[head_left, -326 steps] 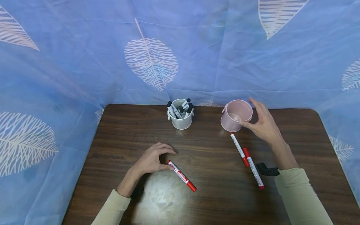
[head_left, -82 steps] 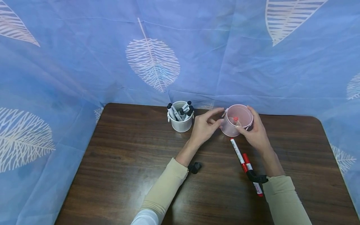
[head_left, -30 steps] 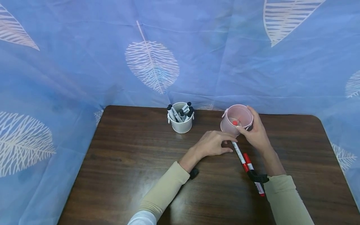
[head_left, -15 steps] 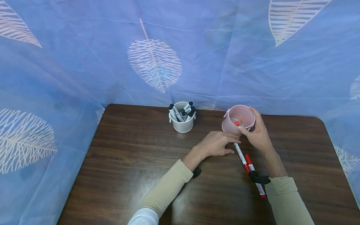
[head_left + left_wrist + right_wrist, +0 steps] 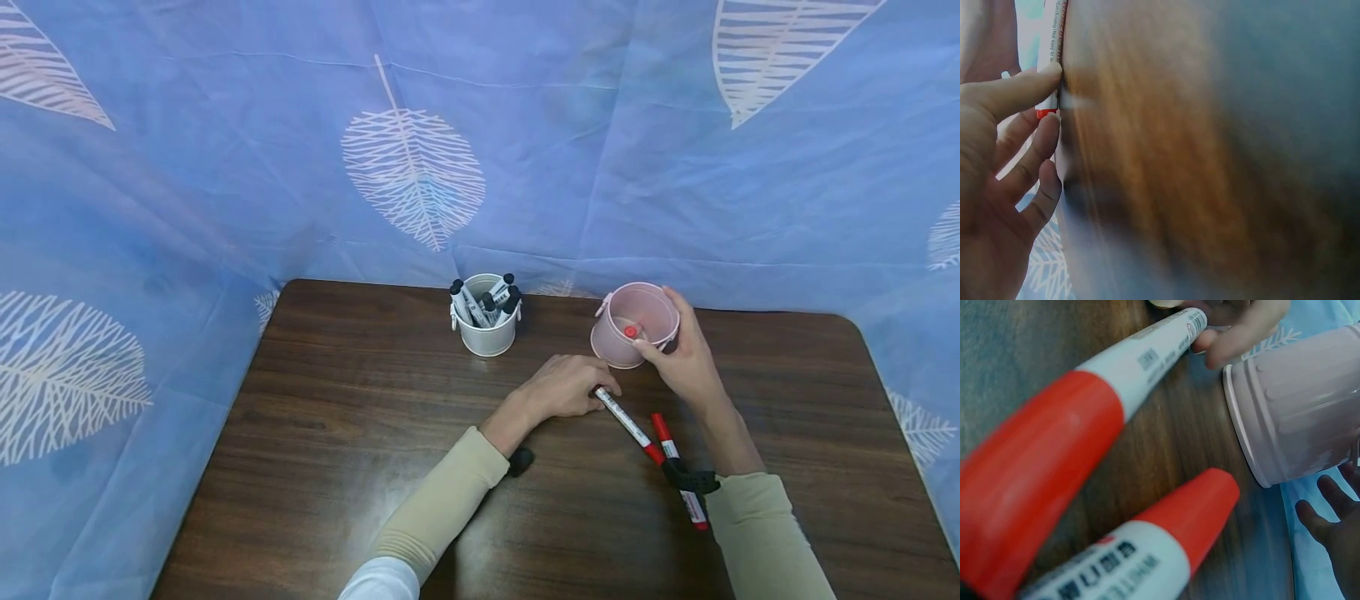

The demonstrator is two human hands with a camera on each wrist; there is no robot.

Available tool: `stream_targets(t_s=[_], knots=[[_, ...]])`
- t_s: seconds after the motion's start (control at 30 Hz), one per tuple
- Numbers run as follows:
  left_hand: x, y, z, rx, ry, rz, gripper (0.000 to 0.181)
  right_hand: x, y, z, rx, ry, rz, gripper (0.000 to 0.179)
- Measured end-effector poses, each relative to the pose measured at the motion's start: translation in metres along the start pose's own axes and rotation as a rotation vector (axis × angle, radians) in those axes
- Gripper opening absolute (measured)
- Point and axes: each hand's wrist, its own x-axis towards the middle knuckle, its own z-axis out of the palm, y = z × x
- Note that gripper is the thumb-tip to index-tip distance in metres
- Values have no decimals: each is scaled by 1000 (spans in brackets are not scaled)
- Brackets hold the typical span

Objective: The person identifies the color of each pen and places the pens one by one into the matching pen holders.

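Observation:
My left hand pinches the plain end of a red-capped whiteboard marker between thumb and fingers. The left wrist view shows the thumb on the marker's white barrel, close to its red end. The capped end points toward my right wrist. My right hand grips the rim of a small pink bucket, thumb at the near side and fingers behind. Inside the bucket lies a marker with a red end. Another red-capped marker lies on the table, partly hidden under the right wrist strap in the head view.
A white bucket holding several black-capped markers stands left of the pink one at the table's back edge. Behind the brown wooden table hangs a blue leaf-patterned cloth.
A red marker once on the left table is now in the pink bucket. Since half a second ago, my left hand has grasped another marker's end and swung it left. The right hand stays on the bucket.

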Motion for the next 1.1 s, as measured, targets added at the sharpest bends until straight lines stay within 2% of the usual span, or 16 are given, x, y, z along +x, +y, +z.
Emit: stream_targets(t_s=[0.2, 0.37, 0.63, 0.83, 0.97, 1.1], knots=[[-3, -3, 0, -27, 14, -11, 18, 2, 5, 0, 6, 1, 3, 88], [-5, -4, -2, -108, -3, -25, 16, 3, 8, 0, 11, -2, 20, 89], [-11, -10, -3, -314, -5, -12, 14, 1, 1, 0, 20, -5, 18, 86], [-18, -17, -4, -474, 32, -10, 14, 1, -1, 0, 9, -16, 21, 86], [-22, -19, -7, -597, 44, -11, 15, 2, 9, 1, -9, -10, 35, 89], [-25, -18, -13, -698, 65, -34, 15, 6, 30, 1, -31, -1, 34, 93]])
